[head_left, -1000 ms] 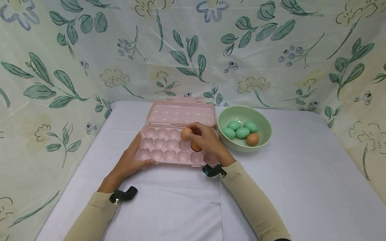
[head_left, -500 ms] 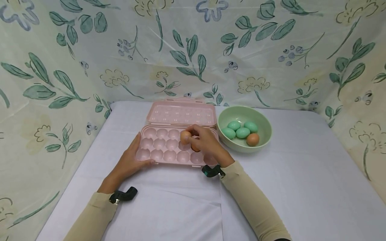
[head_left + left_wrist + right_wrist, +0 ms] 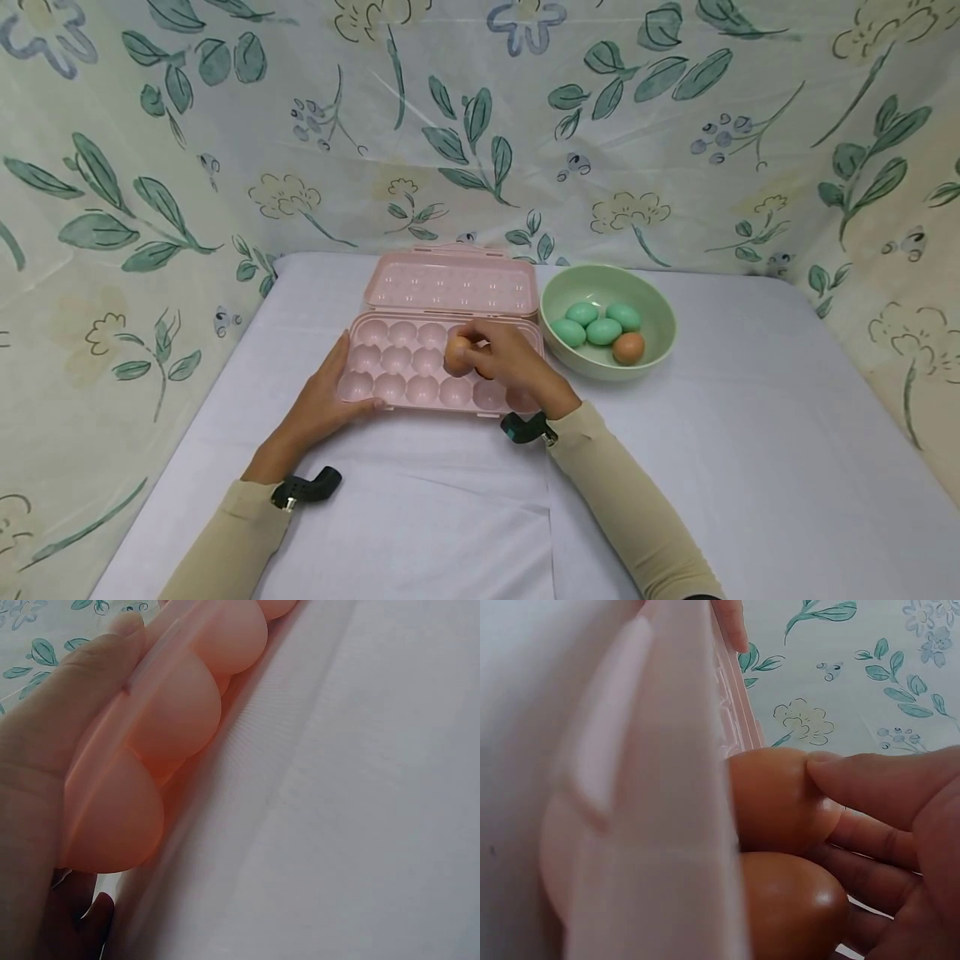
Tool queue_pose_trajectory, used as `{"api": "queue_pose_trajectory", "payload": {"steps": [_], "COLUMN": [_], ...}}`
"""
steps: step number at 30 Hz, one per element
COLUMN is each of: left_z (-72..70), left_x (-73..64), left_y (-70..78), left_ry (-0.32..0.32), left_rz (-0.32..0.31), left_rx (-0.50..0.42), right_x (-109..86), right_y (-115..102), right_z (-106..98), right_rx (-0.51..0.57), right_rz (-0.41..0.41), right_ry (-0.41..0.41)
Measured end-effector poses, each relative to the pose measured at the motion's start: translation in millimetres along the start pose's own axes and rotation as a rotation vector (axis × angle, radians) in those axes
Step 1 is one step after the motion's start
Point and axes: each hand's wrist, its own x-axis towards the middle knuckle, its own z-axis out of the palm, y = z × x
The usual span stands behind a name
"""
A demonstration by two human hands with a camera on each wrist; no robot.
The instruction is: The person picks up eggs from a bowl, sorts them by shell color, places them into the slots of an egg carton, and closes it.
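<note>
A pink egg carton [image 3: 431, 407] lies open on the table, its lid [image 3: 452, 283] folded back toward the far side. My left hand [image 3: 324, 393] grips the carton's left end; the left wrist view has the thumb [image 3: 94, 671] along the rim and fingertips below. Between thumb and fingers, my right hand [image 3: 512, 357] pinches a brown egg [image 3: 454, 356] over the cups right of the middle. Beside it, a second brown egg [image 3: 795, 904] shows in the right wrist view, partly behind the carton wall; the hand mostly covers it in the head view.
Right of the carton stands a light green bowl [image 3: 648, 296] with several green eggs [image 3: 603, 331] and one brown egg [image 3: 628, 347]. White cloth [image 3: 750, 433] covers the table. A floral curtain [image 3: 480, 117] hangs along the back and sides.
My right hand has come down and slightly nearer with the pinched egg, from the back row of cups toward the middle row. The left hand has stayed in place.
</note>
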Motion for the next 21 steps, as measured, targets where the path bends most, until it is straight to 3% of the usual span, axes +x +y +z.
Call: {"api": "queue_pose_trajectory", "payload": {"steps": [21], "left_z": [-0.7], "left_x": [-0.2], "left_y": [0.6], "left_ry": [0.002], "left_rz": [0.003], "left_rx": [-0.001], "right_x": [-0.4], "right_y": [-3.6], "right_z": [2.1], "right_rx": [-0.008], "right_rz": [-0.012], "right_ry": [-0.05]}}
